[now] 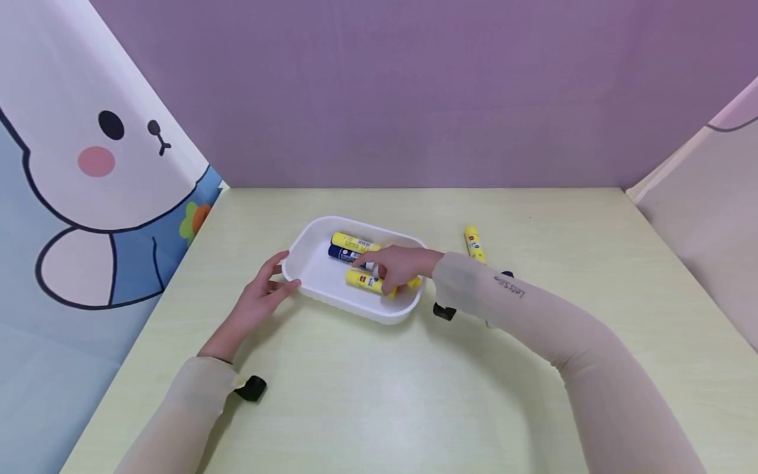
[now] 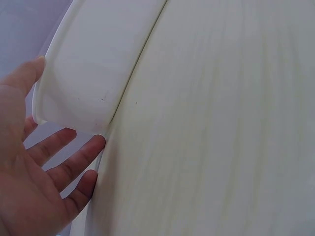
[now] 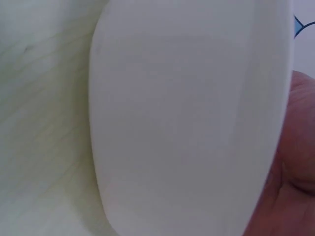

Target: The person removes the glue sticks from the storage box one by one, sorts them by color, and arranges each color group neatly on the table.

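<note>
A white plastic tray point(image 1: 320, 289) stands on the table. In it lie a yellow glue stick point(image 1: 349, 241), a dark blue glue stick point(image 1: 342, 254) and a nearer yellow glue stick point(image 1: 362, 281). More yellow point(image 1: 414, 283) shows behind my right hand. My left hand point(image 1: 269, 289) touches the tray's left end, thumb and fingers spread around its corner; the left wrist view shows the fingertips at its wall. My right hand point(image 1: 399, 263) reaches into the tray, index finger stretched over the blue stick, thumb by the nearer yellow one. In the right wrist view the tray wall point(image 3: 172, 118) hides most of that hand.
Right of the tray, a yellow glue stick point(image 1: 474, 243) lies on the pale table point(image 1: 367, 395). A dark end point(image 1: 507, 273) of something shows past the right sleeve point(image 1: 533, 316). A purple backdrop point(image 1: 414, 99) stands behind the table, with a cartoon-printed cloth point(image 1: 59, 263) at left.
</note>
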Demonstrator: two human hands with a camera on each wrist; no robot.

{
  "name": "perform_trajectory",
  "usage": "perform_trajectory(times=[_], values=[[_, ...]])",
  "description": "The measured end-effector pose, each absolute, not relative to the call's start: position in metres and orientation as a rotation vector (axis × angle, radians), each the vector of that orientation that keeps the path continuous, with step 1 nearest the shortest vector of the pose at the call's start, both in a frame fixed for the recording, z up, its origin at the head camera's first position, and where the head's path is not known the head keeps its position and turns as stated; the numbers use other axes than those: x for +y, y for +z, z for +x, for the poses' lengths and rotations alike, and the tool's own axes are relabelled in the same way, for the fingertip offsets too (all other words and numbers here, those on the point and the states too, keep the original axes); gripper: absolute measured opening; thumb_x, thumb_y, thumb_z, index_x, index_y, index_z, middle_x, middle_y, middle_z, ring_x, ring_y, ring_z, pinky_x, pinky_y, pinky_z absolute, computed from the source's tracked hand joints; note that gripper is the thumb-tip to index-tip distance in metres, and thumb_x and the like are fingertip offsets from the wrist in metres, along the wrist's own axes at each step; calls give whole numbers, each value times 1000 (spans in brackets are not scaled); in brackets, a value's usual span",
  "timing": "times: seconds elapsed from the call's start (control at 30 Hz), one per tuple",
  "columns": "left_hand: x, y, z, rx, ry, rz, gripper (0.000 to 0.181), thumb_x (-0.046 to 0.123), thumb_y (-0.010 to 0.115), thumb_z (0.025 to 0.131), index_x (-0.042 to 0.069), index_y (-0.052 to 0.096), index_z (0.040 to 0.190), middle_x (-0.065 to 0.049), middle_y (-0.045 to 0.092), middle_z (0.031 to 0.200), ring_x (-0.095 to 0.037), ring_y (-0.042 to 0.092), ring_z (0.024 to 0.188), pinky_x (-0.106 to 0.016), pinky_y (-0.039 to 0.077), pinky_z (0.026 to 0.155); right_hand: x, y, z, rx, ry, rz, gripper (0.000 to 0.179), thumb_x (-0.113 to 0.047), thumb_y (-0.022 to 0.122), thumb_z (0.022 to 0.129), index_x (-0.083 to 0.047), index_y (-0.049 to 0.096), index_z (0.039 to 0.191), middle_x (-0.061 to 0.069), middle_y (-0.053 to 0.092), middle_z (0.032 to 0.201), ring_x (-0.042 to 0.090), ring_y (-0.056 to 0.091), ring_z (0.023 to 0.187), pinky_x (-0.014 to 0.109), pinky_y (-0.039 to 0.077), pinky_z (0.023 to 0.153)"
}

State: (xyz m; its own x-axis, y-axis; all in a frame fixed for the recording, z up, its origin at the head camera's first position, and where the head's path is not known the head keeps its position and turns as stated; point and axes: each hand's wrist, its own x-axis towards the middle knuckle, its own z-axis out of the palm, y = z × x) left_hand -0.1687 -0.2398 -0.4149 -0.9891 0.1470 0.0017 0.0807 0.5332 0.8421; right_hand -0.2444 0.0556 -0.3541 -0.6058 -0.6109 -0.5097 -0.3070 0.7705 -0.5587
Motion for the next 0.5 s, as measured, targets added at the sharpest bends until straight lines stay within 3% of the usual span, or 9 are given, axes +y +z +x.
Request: perform_trajectory(times=[0.13,0.33,0.5], values=[[-240,-415,-168,2687,1464,183,69,31,60,102,18,22,158,-22,46,142,-36,60,105,-37,46,80,55,-353,-244,2244,-570,-660,76,1,69,87,-33,42,150,12,56,113,20,62,77,32,54,71],[-241,-416,-168,2692,1459,184,68,31,59,102,17,23,158,-23,46,142,-37,60,105,-37,46,81,59,-349,-247,2255,-671,-664,71,0,70,87,-35,49,146,11,56,108,22,57,92,32,56,74],[-240,-415,-168,2689,1451,176,69,33,59,102,18,22,158,-22,45,143,-37,60,106,-37,46,81,66,-338,-246,2240,-768,-673,73,-1,69,87,-35,46,147,12,54,114,24,57,99,34,56,78]])
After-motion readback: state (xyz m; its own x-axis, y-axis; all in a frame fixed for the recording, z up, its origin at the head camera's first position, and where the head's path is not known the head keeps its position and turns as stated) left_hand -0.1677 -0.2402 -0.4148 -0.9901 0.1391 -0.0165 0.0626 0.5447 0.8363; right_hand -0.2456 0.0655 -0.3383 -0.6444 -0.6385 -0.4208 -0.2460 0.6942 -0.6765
